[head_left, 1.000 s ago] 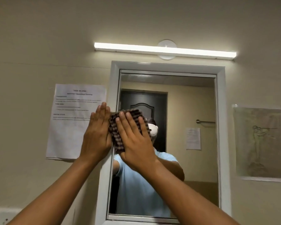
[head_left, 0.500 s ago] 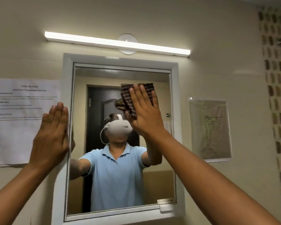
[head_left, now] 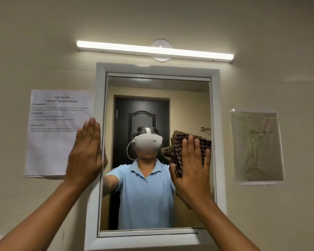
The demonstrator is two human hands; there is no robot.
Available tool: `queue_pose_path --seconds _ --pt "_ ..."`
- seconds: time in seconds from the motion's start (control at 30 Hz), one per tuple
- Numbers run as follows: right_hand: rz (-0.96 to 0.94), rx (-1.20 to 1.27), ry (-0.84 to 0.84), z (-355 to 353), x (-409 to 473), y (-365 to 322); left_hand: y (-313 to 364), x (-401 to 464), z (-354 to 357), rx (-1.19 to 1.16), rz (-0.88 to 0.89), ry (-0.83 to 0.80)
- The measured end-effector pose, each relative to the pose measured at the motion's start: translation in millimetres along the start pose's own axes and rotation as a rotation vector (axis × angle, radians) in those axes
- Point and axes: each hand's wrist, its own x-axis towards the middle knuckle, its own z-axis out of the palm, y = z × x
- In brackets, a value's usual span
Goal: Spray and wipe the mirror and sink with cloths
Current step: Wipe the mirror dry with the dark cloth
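- Right hand (head_left: 192, 171): raised, palm flat toward the mirror (head_left: 149, 109), fingers straight and together, pointing up. It presses a checked cloth (head_left: 178, 147) against the glass; no finger curls round the fabric.
- Right forearm enters from the lower right corner of the view and rises diagonally to the wrist, which sits over the lower right part of the glass.
- Cloth: dark brown-and-cream check, bunched, lying at the right edge of the glass at mid height. Its upper and left parts stick out beyond the fingertips; the rest is hidden under the palm.
- Left hand (head_left: 85, 154): flat and empty, fingers straight and closed together, pointing up. It rests on the left side of the mirror frame (head_left: 100, 87), partly over the wall beside it.
- Left forearm comes up from the lower left corner of the view.
- Mirror: upright rectangle in a white frame on a beige wall (head_left: 43, 42). The reflection shows a person in a light blue polo shirt wearing a white headset, with a dark door behind.
- Lit tube lamp (head_left: 154, 51): fixed horizontally above the top edge of the frame.
- Printed sheet (head_left: 58, 133): taped to the wall just left of the frame; the left hand's fingers overlap its right edge. Text too blurred to read.
- Line drawing of a standing figure (head_left: 257, 147): on the wall right of the frame, apart from it.
- The sink is out of view.
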Motion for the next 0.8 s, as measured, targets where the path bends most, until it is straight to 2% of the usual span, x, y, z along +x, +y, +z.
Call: queue_pose_path --seconds 0.2,0.43,0.63,0.8 --pt "-0.074 0.013 -0.073 -11.9 39.5 -56.2 -0.1 -3.5 -0.3 0.002 0.005 0.010" --pt "-0.298 0.091 -0.075 -2.4 96.5 -162.7 -6.0 -13.5 -2.5 -0.050 0.008 0.008" --pt "-0.384 0.110 -0.029 14.8 53.9 -182.1 -17.6 -29.7 -1.4 -0.110 0.025 -0.014" --pt "-0.519 0.123 -0.090 24.1 -5.5 -171.5 -25.3 -45.4 -2.3 -0.088 0.006 -0.056"
